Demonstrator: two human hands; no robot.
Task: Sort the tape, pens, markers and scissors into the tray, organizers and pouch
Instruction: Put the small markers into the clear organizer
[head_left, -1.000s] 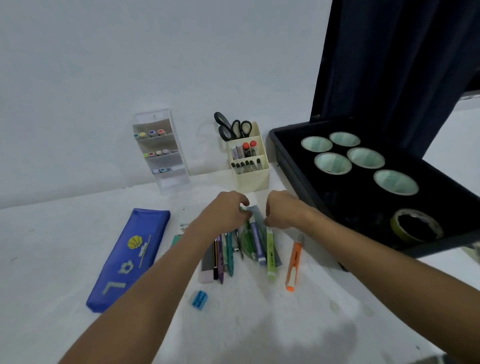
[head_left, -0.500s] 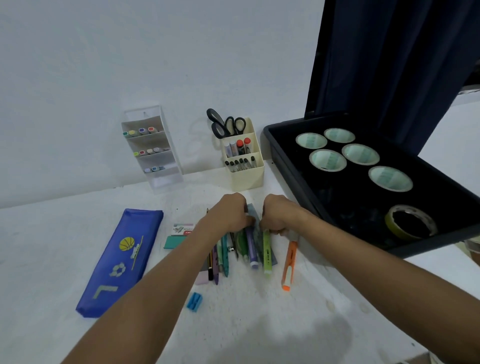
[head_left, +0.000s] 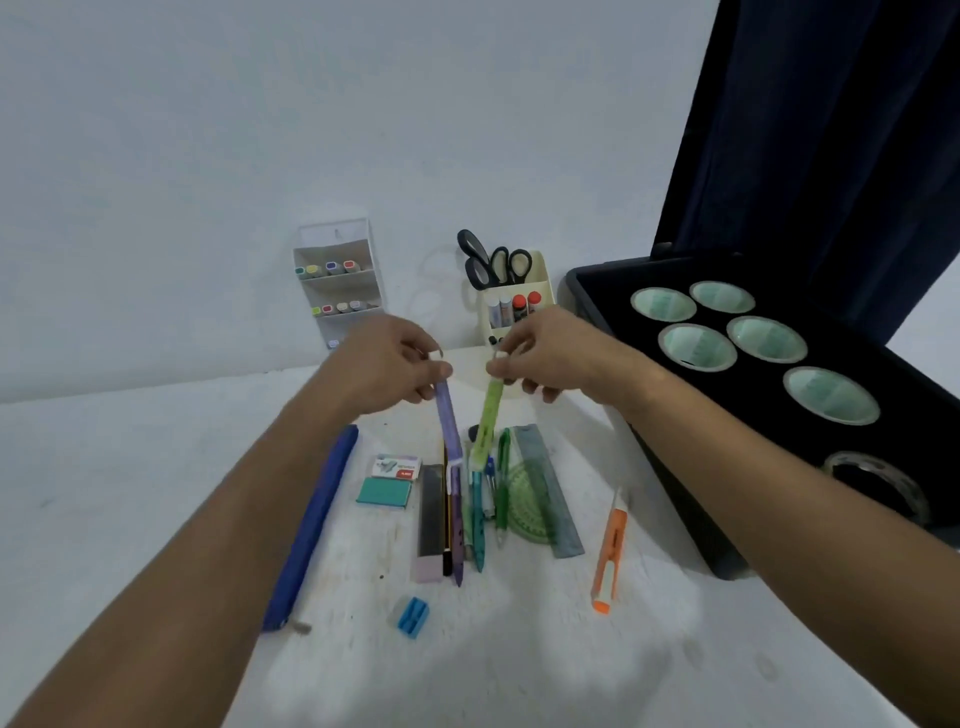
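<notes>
My left hand (head_left: 387, 364) pinches a purple marker (head_left: 448, 423) by its upper end, lifted above the table. My right hand (head_left: 545, 353) pinches a light green marker (head_left: 487, 423) the same way, close beside it. Below them several pens and a pencil (head_left: 462, 514) lie in a row on the white table. An orange marker (head_left: 609, 556) lies to the right. The blue pouch (head_left: 311, 525) lies at the left. A white tiered organizer (head_left: 337, 283) holds markers. A cream organizer (head_left: 540, 288) holds black scissors (head_left: 493, 262). The black tray (head_left: 597, 291) holds several tape rolls (head_left: 696, 345).
A green protractor and grey ruler (head_left: 540, 493) lie beside the pens. A staple box (head_left: 397, 466), a teal eraser (head_left: 384, 492) and a blue sharpener (head_left: 413, 616) lie nearby. The white wall stands behind the organizers; a dark curtain (head_left: 831, 130) hangs at right.
Both hands have risen from the pile of pens, each lifting a marker off the table: purple in the left, light green in the right. The view has tilted slightly.
</notes>
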